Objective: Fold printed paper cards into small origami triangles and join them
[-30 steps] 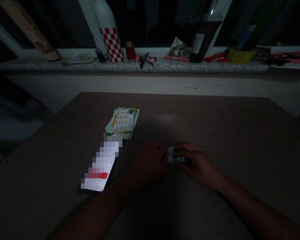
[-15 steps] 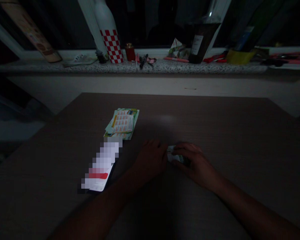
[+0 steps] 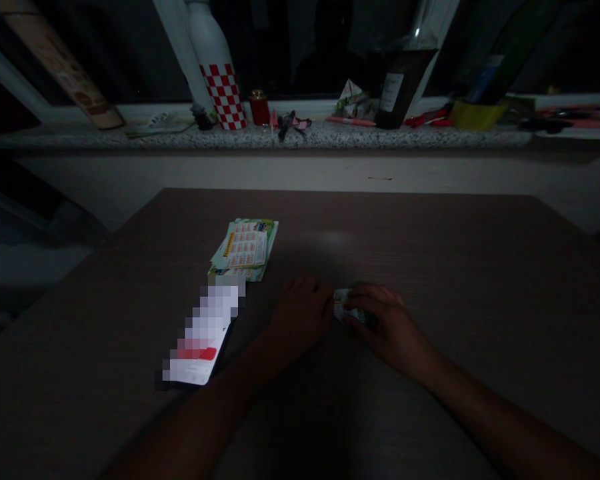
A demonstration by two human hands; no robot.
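Observation:
A small printed paper card (image 3: 339, 308), pale with green parts, lies low over the table between my two hands. My right hand (image 3: 393, 327) grips it from the right, thumb in front and fingers curved over its far side. My left hand (image 3: 304, 312) is closed at the card's left end, fingers bent and close together; dim light hides how much of the card is under them. To the left lies a loose stack of similar printed cards (image 3: 245, 247), green-edged with rows of small orange print. A lit phone (image 3: 207, 357) with a blurred screen lies just in front of the stack.
The dark wooden table (image 3: 455, 260) reaches to the wall. Above it, a granite windowsill (image 3: 180, 139) carries a red-and-white checkered bottle (image 3: 223, 93), a small red jar (image 3: 259, 108), a dark labelled bag (image 3: 397, 90), a yellow container (image 3: 477, 115) and a leaning patterned tube (image 3: 77, 87).
Almost nothing differs. Both hands stay around the card, with only slight finger shifts, and the whole view has moved a little.

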